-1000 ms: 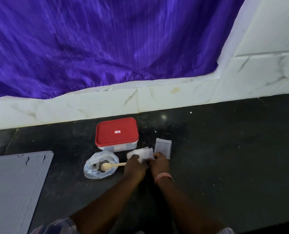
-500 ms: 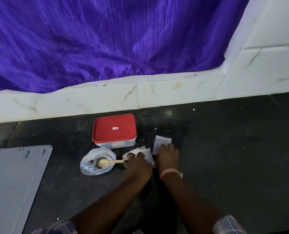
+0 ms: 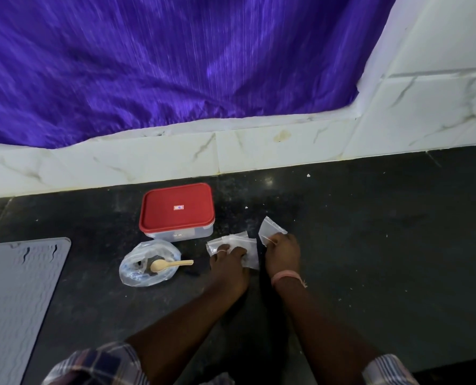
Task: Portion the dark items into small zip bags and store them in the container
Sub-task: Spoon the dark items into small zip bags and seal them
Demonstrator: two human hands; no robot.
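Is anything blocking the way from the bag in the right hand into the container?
Yes. The red lid sits on the container, so it must come off before any bag goes in. The counter between the right hand, which pinches one small zip bag, and the container looks bare.

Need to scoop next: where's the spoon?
Head view, left of the left hand: spoon lies bowl-first in the open plastic bag, before the container.

glossy red plastic lid (image 3: 176, 206), clear crinkly plastic bags (image 3: 232, 243), shiny purple cloth (image 3: 161, 59), wooden spoon (image 3: 170, 264)
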